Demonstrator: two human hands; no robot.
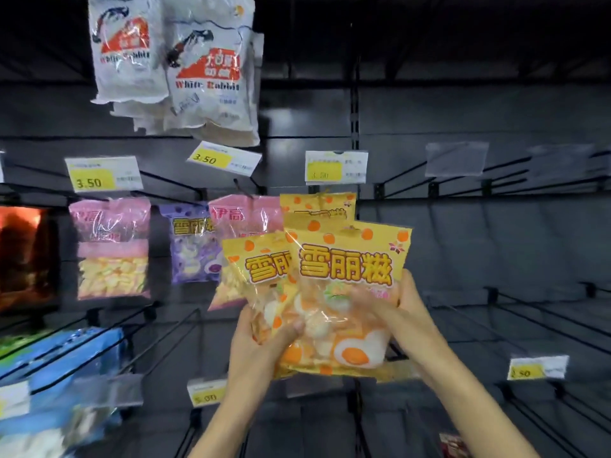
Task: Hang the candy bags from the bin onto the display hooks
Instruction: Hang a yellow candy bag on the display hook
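In the head view, two bare hands hold up yellow candy bags with orange dots in front of a dark display wall with black hooks. The left hand (261, 338) grasps the lower edge of the left yellow bag (254, 272), with the thumb pressed on its clear front. The right hand (405, 312) grasps the right side of the front yellow bag (347, 292), which overlaps the left yellow bag and shows an egg-shaped candy near its bottom. Just behind and above the front yellow bag, a third yellow bag (317, 206) of the same kind is visible; I cannot tell if it already hangs on a hook. Left of the front yellow bag, a pink bag (244, 216) and a purple bag (190, 246) hang on the wall, and further left hangs another pink bag with yellow candies (112, 249). Above the front yellow bag and to the left, white bags with red print (185, 67) hang in a group. A yellow price tag (335, 166) sits just above the third yellow bag. Right of the front yellow bag, the empty hooks (529, 312) stand out from the wall. The bin is not visible.
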